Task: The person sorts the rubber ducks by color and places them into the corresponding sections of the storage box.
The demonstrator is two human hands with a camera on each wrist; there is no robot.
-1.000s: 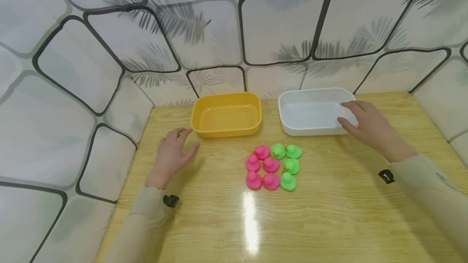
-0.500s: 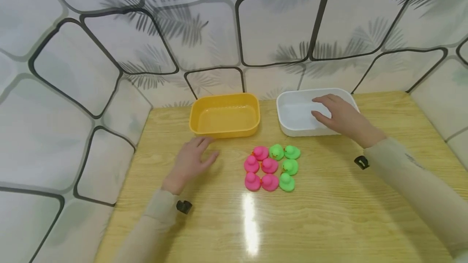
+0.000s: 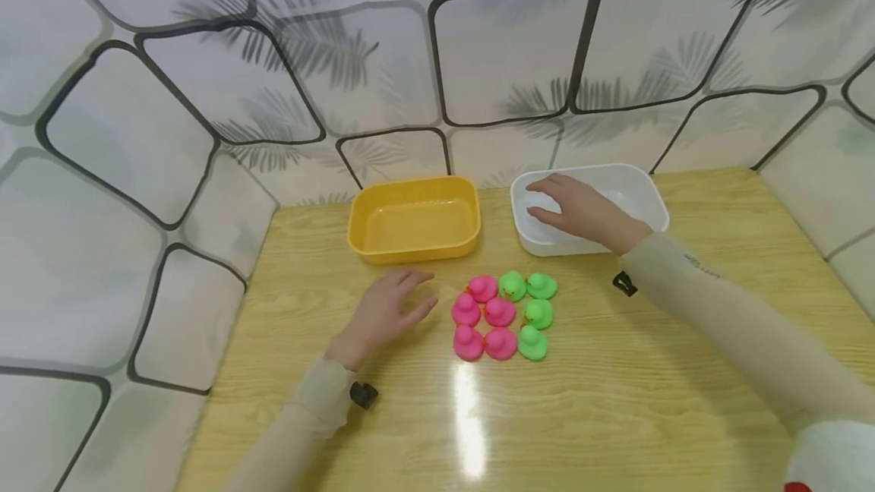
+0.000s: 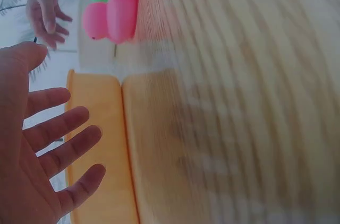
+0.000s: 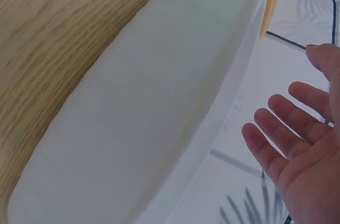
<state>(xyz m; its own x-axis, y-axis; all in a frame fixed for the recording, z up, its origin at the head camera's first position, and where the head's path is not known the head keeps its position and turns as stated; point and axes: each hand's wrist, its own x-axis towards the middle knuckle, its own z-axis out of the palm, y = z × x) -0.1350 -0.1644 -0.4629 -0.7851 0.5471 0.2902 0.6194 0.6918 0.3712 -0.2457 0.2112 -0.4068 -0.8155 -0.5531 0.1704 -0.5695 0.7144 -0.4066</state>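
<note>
The ducks [image 3: 502,316] are grouped on the tabletop [image 3: 615,401] in a tight cluster, in front of the gap between two bins. Five pink ducks [image 3: 478,317] make up the left part of the cluster and four green ducks [image 3: 533,308] the right part, all touching or just beside one another.

At the far left, the left hand [image 3: 386,310] is seen low over the tabletop, palm down, with its fingers spread and relaxed; nothing is held in it. Its fingertips lie just beside the nearest pink duck, and contact cannot be told. In the left wrist view the open palm [image 4: 32,149] is shown with the fingers splayed, the yellow bin [image 4: 98,149] behind them and the pink ducks [image 4: 114,6] further off.

The yellow bin [image 3: 413,220] is placed at the back of the tabletop, just behind the left hand. To its right, near it but apart, the white bin [image 3: 642,192] is placed.

The right hand [image 3: 577,207] is held over the white bin, reaching across its left part, the fingers loosely extended and holding nothing. In the right wrist view the open fingers [image 5: 289,134] are seen beside the rim of the white bin [image 5: 159,128].
</note>
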